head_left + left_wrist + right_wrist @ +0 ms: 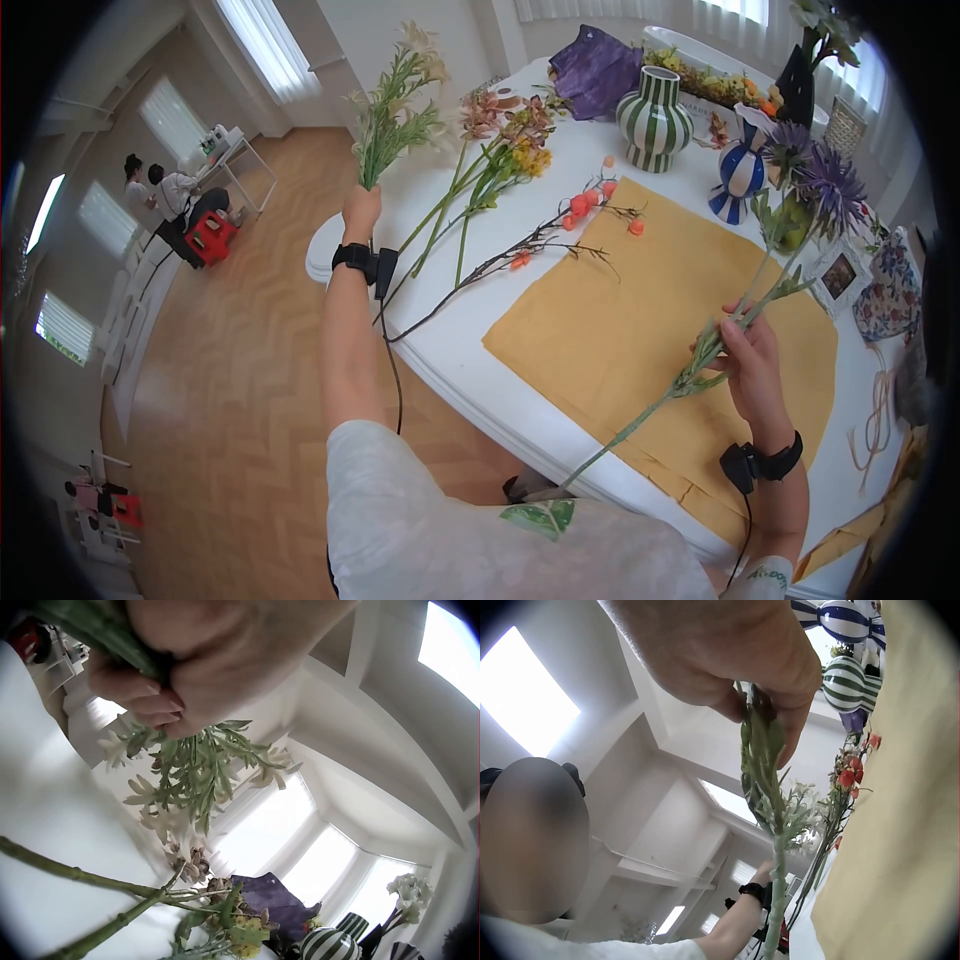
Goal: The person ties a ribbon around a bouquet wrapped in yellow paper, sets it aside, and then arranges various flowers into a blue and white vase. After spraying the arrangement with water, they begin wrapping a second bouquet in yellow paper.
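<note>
A leafy bunch with cream flowers rises from my left hand, whose fingers are curled round its green stems. It is held up at the left end of the white table. My right hand pinches long stems topped by spiky purple flowers, above a sheet of tan wrapping paper. Their lower stem slants down toward my body. In the right wrist view, thumb and fingers close round the green leaves. Between the hands lie a branch with coral-red blossoms and several stems with yellow and dusty-pink flowers.
A green-striped vase, a blue-striped vase and purple cloth stand toward the back of the table. A framed picture and a loop of cord lie at right. People sit far left by a red stool.
</note>
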Motion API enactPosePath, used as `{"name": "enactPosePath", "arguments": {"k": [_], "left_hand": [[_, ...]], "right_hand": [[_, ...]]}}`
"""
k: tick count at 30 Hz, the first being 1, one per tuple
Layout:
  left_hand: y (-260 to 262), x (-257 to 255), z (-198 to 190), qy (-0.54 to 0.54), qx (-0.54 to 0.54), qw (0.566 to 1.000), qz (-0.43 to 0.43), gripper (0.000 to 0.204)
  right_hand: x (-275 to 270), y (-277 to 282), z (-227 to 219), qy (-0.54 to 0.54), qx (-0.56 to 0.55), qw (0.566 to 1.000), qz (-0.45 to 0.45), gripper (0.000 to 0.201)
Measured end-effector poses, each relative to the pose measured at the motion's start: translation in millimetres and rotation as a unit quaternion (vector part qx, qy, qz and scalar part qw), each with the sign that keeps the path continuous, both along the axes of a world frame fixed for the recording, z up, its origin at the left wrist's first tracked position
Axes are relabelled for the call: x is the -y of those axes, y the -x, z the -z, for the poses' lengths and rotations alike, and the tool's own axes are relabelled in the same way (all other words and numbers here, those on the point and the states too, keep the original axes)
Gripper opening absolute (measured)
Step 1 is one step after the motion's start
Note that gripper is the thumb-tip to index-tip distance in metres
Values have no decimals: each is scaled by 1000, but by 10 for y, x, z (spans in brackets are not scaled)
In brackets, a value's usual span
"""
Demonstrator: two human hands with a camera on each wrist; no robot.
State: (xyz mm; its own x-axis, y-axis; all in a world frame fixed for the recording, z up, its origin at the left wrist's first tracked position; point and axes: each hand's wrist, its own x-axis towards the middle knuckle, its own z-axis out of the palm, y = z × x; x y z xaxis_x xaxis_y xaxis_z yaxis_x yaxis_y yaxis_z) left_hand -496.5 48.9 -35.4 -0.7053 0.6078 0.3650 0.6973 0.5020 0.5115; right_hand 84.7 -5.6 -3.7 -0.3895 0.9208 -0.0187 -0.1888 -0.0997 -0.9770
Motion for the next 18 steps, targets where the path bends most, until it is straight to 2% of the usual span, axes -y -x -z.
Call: {"name": "enactPosePath", "arguments": {"k": [4, 5, 7, 10, 12, 14, 16, 18], "left_hand": [[78, 60, -112, -11, 32, 999, 16, 46], [48, 100, -155, -40, 50, 998, 21, 48], [-102, 189, -296, -68, 68, 995, 29, 50], [-532, 469, -559, -105, 50, 993, 33, 41], [-1009, 776, -761, -183, 217, 951, 123, 27], [-1363, 1022, -882, -233, 303, 910, 162, 20], [-1541, 1290, -941, -234, 355, 877, 225, 21], [-1663, 1519, -932, -228, 406, 851, 242, 21]], "right_hand": [[-194, 253, 8, -3, 15, 999, -32, 26], [-236, 360, -15, -2, 2, 998, -64, 25], [-318, 612, -66, 6, -12, 994, -106, 24], [-467, 1056, -46, 1, -33, 990, -141, 22], [-536, 1373, -41, 10, -52, 982, -181, 23], [-620, 1715, 58, -2, -67, 979, -191, 24], [-676, 2055, 193, 20, -82, 979, -187, 24], [-784, 2311, 323, 36, -102, 976, -187, 24]]}}
